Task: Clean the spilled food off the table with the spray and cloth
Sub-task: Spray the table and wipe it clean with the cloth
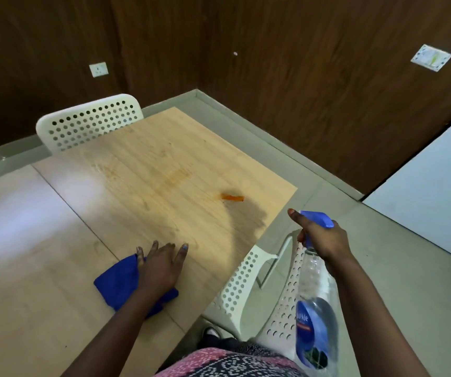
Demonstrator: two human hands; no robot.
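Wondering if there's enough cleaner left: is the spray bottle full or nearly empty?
Cannot tell. The spray bottle in the right hand is clear, but no liquid line shows through it, and its label covers the lower part.

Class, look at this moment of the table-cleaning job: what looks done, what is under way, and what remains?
Done: faint orange smears on the table suggest some wiping has happened. In hand: the right hand grips the spray bottle, its nozzle aimed toward the table; the left hand rests flat on the blue cloth. Left: the orange spill is unwiped, and the smears need clearing.
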